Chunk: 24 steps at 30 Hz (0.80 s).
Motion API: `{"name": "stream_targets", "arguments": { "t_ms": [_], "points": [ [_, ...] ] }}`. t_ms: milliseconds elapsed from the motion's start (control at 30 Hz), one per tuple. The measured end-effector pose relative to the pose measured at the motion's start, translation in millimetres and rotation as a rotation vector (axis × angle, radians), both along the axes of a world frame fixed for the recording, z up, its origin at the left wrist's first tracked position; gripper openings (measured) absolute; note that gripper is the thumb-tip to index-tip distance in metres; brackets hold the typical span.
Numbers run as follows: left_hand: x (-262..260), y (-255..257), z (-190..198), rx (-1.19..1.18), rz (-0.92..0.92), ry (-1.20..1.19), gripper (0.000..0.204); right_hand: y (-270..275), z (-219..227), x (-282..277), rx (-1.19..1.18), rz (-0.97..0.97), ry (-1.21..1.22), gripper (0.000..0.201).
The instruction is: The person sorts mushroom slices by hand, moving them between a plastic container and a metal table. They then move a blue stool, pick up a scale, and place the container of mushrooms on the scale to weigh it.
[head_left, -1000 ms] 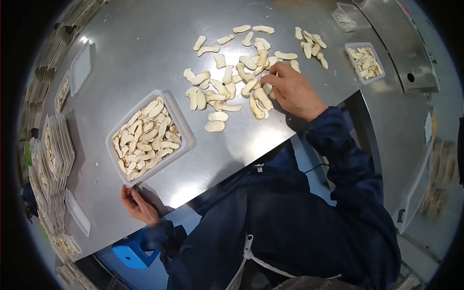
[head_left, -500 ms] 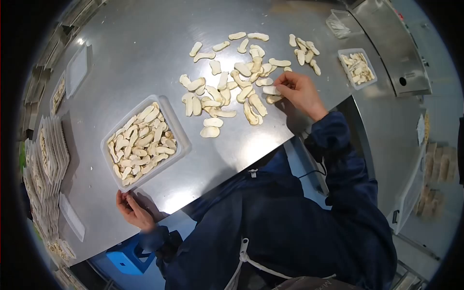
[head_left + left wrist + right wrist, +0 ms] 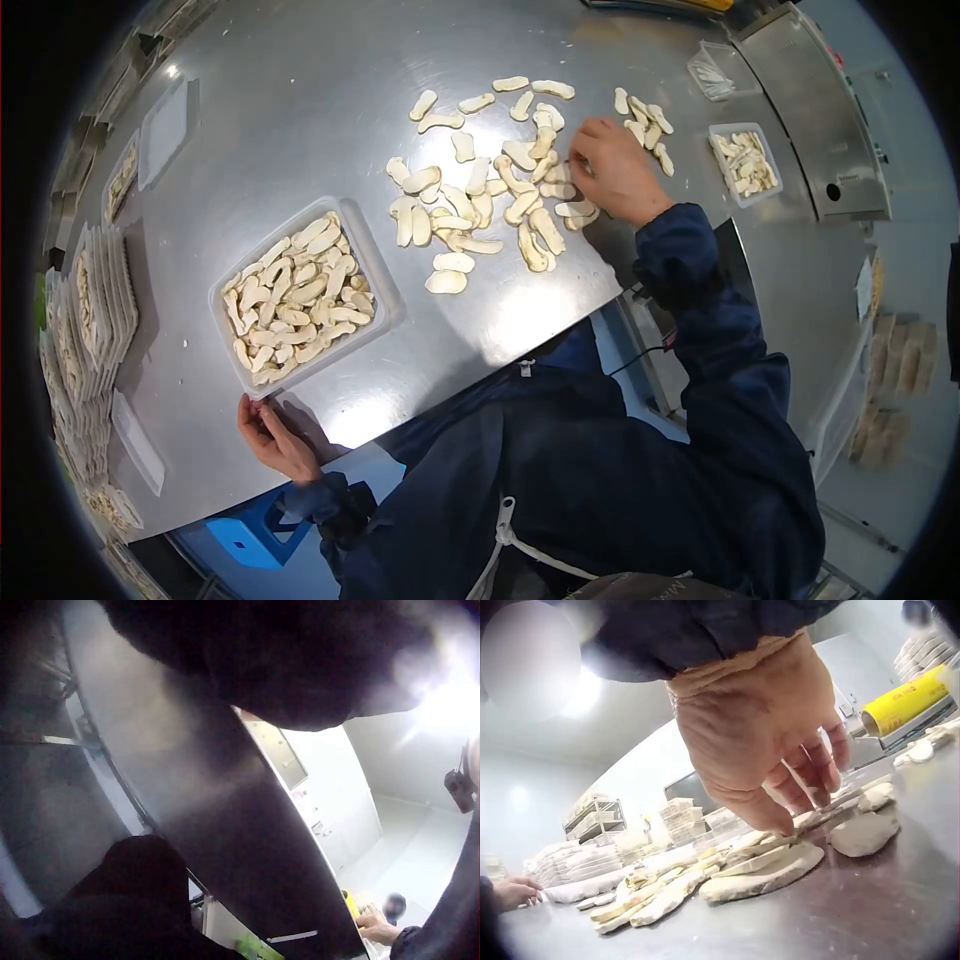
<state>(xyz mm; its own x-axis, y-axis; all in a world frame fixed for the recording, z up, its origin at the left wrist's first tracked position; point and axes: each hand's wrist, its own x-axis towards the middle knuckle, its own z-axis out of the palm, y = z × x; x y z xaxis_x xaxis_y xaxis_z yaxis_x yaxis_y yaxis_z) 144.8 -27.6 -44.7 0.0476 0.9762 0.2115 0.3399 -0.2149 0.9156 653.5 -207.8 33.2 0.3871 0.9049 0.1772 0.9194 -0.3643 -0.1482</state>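
Pale, elongated slices, looking like cut mushroom, lie loosely spread on the metal table. Over the right side of this spread is my right hand, palm down; in the right wrist view the hand has its fingers bent down and its thumb tip at a slice, a gap between thumb and fingers. No slice is clearly seen held. At the near corner of a clear tub filled with slices, my left hand touches the corner with relaxed fingers. The left wrist view shows mostly dark sleeve.
A smaller filled tub and a clear container stand at the right. Stacked white trays and flat lids are at the left. A small group of slices lies beyond my right hand. A yellow roll stands farther off.
My right hand has let go of the slice it pinched half a second ago and moved away from me over the spread. The left hand stays at the tub corner.
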Motion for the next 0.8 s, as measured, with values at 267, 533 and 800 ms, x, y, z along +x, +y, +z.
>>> {"name": "stream_targets", "arguments": {
  "t_ms": [267, 533, 800],
  "points": [
    [2, -1, 3, 0.053, -0.01, 0.025, 0.037, -10, 7, 5, 0.084, -0.059, 0.215, 0.014],
    [2, -1, 4, -0.007, -0.002, -0.004, 0.037, -10, -3, -16, 0.11, -0.007, 0.289, 0.014],
    [1, -1, 2, 0.022, -0.02, 0.025, 0.037, -25, -2, -5, 0.269, -0.328, 1.122, 0.017]
  ]
}}
